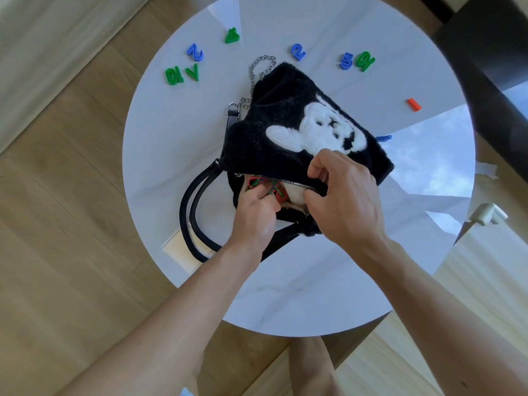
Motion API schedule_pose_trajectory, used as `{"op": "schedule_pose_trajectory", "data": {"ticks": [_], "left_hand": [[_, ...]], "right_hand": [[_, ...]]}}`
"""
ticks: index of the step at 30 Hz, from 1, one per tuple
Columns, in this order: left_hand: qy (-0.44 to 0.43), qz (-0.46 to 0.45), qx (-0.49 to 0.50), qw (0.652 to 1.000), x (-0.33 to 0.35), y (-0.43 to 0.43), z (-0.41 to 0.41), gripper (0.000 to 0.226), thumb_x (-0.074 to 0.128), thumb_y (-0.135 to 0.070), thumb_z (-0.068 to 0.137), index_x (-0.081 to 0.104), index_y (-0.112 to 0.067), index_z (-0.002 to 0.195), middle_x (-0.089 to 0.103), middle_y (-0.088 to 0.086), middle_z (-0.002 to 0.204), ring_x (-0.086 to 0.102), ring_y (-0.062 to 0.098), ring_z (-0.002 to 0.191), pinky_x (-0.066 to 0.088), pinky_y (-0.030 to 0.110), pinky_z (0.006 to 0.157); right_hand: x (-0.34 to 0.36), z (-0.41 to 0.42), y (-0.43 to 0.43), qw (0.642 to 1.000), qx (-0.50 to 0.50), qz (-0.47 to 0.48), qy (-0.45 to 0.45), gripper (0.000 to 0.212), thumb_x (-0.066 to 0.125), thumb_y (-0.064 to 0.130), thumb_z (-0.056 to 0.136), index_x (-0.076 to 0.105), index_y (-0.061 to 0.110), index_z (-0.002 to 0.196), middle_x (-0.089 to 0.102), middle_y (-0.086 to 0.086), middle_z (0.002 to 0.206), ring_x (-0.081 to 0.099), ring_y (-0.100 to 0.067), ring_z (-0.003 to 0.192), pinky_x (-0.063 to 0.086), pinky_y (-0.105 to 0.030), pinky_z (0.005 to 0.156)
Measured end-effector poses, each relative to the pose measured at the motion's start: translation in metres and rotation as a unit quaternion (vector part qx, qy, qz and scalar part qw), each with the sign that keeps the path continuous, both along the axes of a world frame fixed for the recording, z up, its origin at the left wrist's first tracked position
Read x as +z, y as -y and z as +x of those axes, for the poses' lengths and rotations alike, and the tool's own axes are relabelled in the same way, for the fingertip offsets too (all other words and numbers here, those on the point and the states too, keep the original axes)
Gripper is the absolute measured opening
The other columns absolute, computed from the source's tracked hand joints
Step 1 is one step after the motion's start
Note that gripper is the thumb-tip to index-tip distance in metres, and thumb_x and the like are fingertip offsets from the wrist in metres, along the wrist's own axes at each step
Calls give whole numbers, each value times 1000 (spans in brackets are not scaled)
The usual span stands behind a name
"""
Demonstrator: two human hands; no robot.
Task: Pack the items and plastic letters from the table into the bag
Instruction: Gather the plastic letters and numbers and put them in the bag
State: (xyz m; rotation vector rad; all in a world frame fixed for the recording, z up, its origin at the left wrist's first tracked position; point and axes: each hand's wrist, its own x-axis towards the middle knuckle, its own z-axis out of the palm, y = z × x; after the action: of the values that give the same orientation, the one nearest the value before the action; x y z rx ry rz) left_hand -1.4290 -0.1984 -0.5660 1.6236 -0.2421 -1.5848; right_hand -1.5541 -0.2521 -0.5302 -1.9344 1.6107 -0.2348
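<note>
I see the black fluffy bag with a white plush face patch [288,121] lying on the round white glossy table [300,295], its zipped mouth turned toward me. My right hand [343,201] pinches the upper edge of the opening between thumb and fingers, lifting the fuzzy flap by the silver zipper teeth. My left hand [254,215] reaches into the mouth just beside it, fingers curled closed around a bunch of red and green plastic letters [268,187] sitting right at the opening. Still out on the table, well apart from both hands, lie a green "10" piece [173,75], a green "V" [193,71], a blue "Z" [195,52], a green triangular letter [232,36], a blue "2" [298,51], a blue "5" [346,60], another green "10" [365,60] and a small orange bar [414,104].
</note>
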Motion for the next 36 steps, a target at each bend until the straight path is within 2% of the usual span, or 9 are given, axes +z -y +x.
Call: {"op": "schedule_pose_trajectory", "data": {"ticks": [4, 9, 14, 18, 22, 27, 31, 34, 36], "left_hand": [[26, 45, 2, 999, -3, -16, 2, 52, 33, 9, 84, 75, -15, 104, 74, 8, 112, 65, 19, 114, 48, 30, 103], [154, 118, 62, 979, -7, -24, 2, 33, 39, 3, 91, 71, -4, 86, 72, 11, 93, 68, 22, 88, 58, 31, 82], [209, 112, 80, 968, -1, -21, 17, 29, 42, 2, 90, 67, -8, 78, 65, 8, 80, 58, 18, 74, 49, 31, 66], [259, 92, 81, 958, 6, -6, 54, 27, 44, -2, 88, 65, -11, 74, 62, 0, 74, 56, 17, 74, 49, 35, 69], [308, 34, 35, 950, -4, 31, 107, 21, 48, -6, 89, 65, -16, 82, 62, -5, 75, 56, 14, 72, 48, 30, 68], [435, 1, -97, 895, -55, 96, 181, 16, 54, -11, 90, 61, -13, 104, 60, 3, 107, 58, 18, 87, 45, 29, 77], [536, -32, -249, 806, -100, 145, 227, 36, 63, -12, 86, 51, -13, 120, 46, 8, 123, 49, 26, 112, 48, 38, 79], [582, -65, -301, 753, -120, 172, 251, 49, 69, -12, 84, 49, -13, 129, 43, 10, 126, 45, 28, 114, 48, 34, 78], [583, -84, -325, 739, -131, 183, 264, 49, 70, -13, 84, 50, -13, 129, 44, 11, 125, 44, 28, 113, 50, 38, 82]], "right_hand": [[-2, 0, -1, 1000, -3, 8, 3, 24, 67, 9, 70, 53, 22, 84, 56, 8, 75, 53, -19, 68, 47, -35, 63], [-10, -2, -7, 1000, 4, 14, -1, 24, 68, 10, 71, 54, 22, 86, 57, 6, 79, 54, -21, 69, 38, -28, 65], [-15, -1, -21, 998, 40, 40, -25, 23, 65, 10, 74, 54, 24, 88, 55, 9, 82, 55, -18, 71, 44, -32, 67], [-5, 16, -17, 996, 49, 67, -18, 17, 63, 17, 81, 56, 26, 94, 56, 10, 86, 57, -18, 77, 46, -33, 69], [1, 60, 11, 996, 60, 64, 9, 24, 63, 26, 88, 56, 27, 111, 56, 12, 102, 59, -14, 82, 51, -33, 70], [-27, 142, 78, 996, 57, 60, 17, 45, 64, 27, 83, 47, 27, 125, 51, 6, 114, 63, -20, 83, 53, -39, 72], [-64, 198, 138, 996, 52, 64, -34, 59, 66, 25, 83, 40, 25, 135, 47, -2, 127, 66, -27, 88, 54, -41, 78], [-96, 233, 166, 988, 92, 71, -104, 56, 66, 23, 86, 41, 23, 136, 43, -6, 131, 64, -32, 92, 48, -38, 75], [-113, 250, 176, 982, 117, 63, -134, 43, 65, 23, 88, 49, 23, 128, 45, -5, 127, 61, -35, 93, 43, -38, 73]]}}
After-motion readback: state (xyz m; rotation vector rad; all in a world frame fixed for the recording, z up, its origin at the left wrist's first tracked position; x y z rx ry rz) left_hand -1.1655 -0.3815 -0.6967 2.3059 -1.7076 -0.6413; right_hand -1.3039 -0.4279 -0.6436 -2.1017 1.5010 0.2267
